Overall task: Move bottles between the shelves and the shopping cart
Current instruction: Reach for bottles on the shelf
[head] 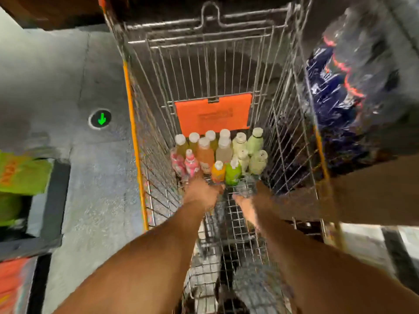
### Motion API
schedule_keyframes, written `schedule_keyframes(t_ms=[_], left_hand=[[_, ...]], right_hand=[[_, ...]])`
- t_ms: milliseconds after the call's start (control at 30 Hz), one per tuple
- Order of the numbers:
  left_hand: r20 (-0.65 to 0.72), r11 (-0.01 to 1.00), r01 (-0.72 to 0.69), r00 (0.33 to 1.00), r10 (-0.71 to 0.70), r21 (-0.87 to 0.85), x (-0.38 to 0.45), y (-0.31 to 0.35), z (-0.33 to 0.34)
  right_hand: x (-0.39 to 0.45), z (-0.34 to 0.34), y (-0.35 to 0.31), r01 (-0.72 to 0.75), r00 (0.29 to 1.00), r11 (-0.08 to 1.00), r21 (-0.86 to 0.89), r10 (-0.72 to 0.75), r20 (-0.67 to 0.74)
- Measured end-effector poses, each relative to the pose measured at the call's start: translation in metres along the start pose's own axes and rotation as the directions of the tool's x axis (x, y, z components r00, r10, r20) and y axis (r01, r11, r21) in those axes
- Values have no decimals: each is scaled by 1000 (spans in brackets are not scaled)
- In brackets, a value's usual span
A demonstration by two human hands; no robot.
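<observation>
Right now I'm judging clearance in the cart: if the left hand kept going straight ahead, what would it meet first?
Probably the small orange bottle just beyond the left hand, or the pink bottle beside it; blur and unclear depth leave that uncertain.

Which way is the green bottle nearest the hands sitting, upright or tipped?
Upright. The green bottle stands with its white cap on top, beside the orange bottle, on the floor of the cart.

Both hands blurred deep in shopping cart (140, 123): left hand (201, 193) grip unreadable, right hand (247, 200) likewise (fingers smeared). Wrapped pack (344, 91) cut off at right edge.
</observation>
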State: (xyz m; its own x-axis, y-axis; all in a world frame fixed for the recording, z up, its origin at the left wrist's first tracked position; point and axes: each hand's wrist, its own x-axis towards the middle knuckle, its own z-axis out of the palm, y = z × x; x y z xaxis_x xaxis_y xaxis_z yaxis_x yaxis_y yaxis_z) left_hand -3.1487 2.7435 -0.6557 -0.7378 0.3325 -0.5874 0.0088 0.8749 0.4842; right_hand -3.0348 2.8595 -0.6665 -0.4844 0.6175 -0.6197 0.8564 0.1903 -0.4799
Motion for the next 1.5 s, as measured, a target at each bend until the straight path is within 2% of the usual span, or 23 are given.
schedule_keyframes(t_ms=[100, 167, 233, 333, 400, 467, 600, 767, 867, 967, 1067, 1200, 1367, 1433, 1500], left_hand=[[19, 998, 58, 998, -58, 10, 50, -4, 33], [2, 999, 38, 999, -38, -12, 72, -6, 51], [-46, 999, -40, 998, 39, -23, 88, -7, 64], [-82, 999, -34, 996, 31, -36, 107, -8, 75], [-76, 994, -37, 997, 29, -103, 114, -9, 81], [-99, 980, -42, 995, 23, -193, 119, -7, 83], [-106, 953, -21, 994, -12, -302, 122, -6, 87], [-68, 954, -16, 998, -4, -299, 110, -10, 84], [-31, 968, 14, 999, -22, -252, 102, -9, 76], [-29, 981, -8, 1000, 2, -195, 92, 0, 64], [-54, 981, -81, 996, 72, -177, 73, 7, 48], [-55, 968, -167, 986, 159, -187, 30, 15, 26], [37, 942, -327, 943, 331, -78, -32, 21, -12], [87, 906, -418, 902, 423, -67, -65, 28, -37], [134, 866, -479, 857, 497, -147, -107, 37, -68]], right_hand=[[55, 18, 8, 54, 997, 997, -52, -52, 49], [83, 30, 9, 88, 996, 992, -89, -89, -11], [101, 40, 6, 125, 991, 990, -68, -128, -37], [117, 54, 3, 229, 967, 973, -7, -229, -115], [127, 60, 2, 304, 942, 953, 8, -299, -156], [133, 62, 2, 275, 957, 957, 90, -264, -119], [136, 64, 11, 273, 947, 959, 76, -253, -197], [128, 68, 13, 154, 978, 980, 127, -134, -159], [118, 64, 14, 152, 985, 979, 137, -138, -105], [105, 54, 7, 169, 981, 979, 114, -156, -118], [82, 40, -3, 219, 943, 975, -45, -223, -246], [34, 20, -16, 284, 896, 959, -14, -271, -353], [-61, -6, -23, 209, 868, 976, 65, -154, -473], [-109, -18, -27, 193, 823, 976, 103, -104, -558], [-161, -29, -33, 202, 760, 961, 189, -33, -649]])
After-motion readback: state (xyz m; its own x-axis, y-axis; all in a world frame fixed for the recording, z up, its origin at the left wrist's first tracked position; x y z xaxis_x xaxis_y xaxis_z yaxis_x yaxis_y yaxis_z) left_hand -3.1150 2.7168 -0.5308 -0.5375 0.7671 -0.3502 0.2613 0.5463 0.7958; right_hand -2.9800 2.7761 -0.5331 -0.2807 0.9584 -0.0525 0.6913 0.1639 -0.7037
